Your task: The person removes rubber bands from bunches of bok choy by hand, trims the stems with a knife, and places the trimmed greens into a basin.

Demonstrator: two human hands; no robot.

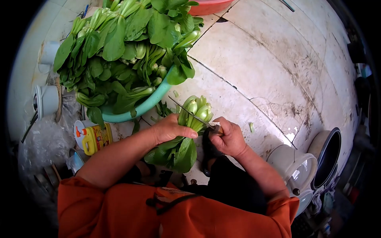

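My left hand (pixel 174 130) is wrapped round a bunch of bok choy (pixel 200 111), pale stem ends pointing away from me and green leaves hanging below the wrist. In my right hand (pixel 229 137) is a knife (pixel 194 116), gripped by its wooden handle. Its narrow blade lies across the stems, slanting up to the left; whether it has cut in, I cannot tell. Beyond my left hand, a green basin (pixel 152 102) is heaped with more bok choy (pixel 131 43), which spills over the rim.
A red basin (pixel 210 7) stands at the top edge. White buckets (pixel 293 166) and a dark-lined tub (pixel 327 156) are at right. A yellow jug (pixel 97 139) and plastic wrapping (pixel 51 139) lie at left. Small green scraps (pixel 251 127) dot the dirty tiled floor (pixel 254 71).
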